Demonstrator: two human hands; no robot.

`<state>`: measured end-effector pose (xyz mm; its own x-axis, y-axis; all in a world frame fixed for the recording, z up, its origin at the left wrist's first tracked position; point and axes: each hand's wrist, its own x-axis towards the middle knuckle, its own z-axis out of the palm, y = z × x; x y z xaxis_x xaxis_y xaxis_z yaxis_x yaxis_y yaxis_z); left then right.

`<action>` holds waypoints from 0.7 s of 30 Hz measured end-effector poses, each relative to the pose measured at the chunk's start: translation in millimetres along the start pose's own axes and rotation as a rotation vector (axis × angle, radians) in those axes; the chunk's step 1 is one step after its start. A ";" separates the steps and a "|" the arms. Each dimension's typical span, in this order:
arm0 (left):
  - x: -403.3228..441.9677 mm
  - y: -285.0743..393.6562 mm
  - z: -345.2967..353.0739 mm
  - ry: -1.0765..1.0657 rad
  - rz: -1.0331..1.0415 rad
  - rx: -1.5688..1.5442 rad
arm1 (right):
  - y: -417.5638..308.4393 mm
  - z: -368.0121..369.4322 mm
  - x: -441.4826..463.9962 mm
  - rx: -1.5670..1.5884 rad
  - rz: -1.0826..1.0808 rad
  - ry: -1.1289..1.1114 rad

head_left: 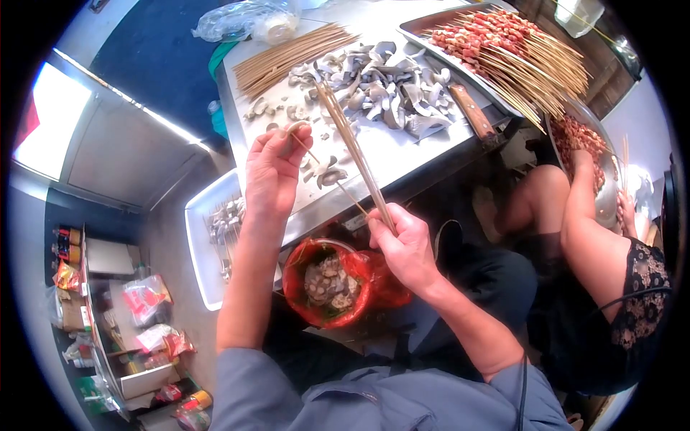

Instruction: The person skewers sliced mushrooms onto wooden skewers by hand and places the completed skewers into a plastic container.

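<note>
My left hand (277, 165) pinches a pale mushroom piece (298, 126) at the tip of a thin bamboo skewer (350, 197). My right hand (408, 244) is closed around the skewer's lower end and a bundle of bare bamboo skewers (356, 147) pointing up and away. Grey mushroom pieces (327, 174) show partway along the single skewer; whether all are threaded on it I cannot tell. Beyond the hands, a heap of torn grey oyster mushrooms (392, 90) lies on the white tabletop (269, 136).
Loose skewers (287, 57) lie at the table's far left. A metal tray (410, 27) of meat skewers (496, 43) and a wooden-handled knife (472, 111) are rightward. Below are a red-lined bin (296, 276) and a white tub (198, 244). A co-worker's hand (586, 161) reaches into a meat bowl (609, 190).
</note>
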<state>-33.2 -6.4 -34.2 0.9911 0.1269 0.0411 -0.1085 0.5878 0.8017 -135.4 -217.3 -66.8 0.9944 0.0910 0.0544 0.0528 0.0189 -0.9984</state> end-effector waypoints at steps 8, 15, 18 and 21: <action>-11.8 -15.3 10.4 -0.248 -0.102 0.175 | -2.7 -6.5 4.4 0.058 0.004 0.047; 68.4 -7.1 12.5 -0.024 0.227 1.078 | -8.6 -11.2 8.4 0.087 0.034 0.068; 95.4 -14.5 11.3 -0.041 0.392 1.628 | -10.6 -11.4 9.8 0.080 0.043 0.063; 101.1 -21.8 13.5 -0.162 0.396 1.716 | -7.5 -11.0 9.9 0.100 0.011 0.076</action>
<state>70.5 -17.2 -39.5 0.9364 -0.0946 0.3379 -0.2307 -0.8915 0.3899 -125.0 -227.5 -58.9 0.9991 0.0165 0.0387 0.0365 0.1181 -0.9923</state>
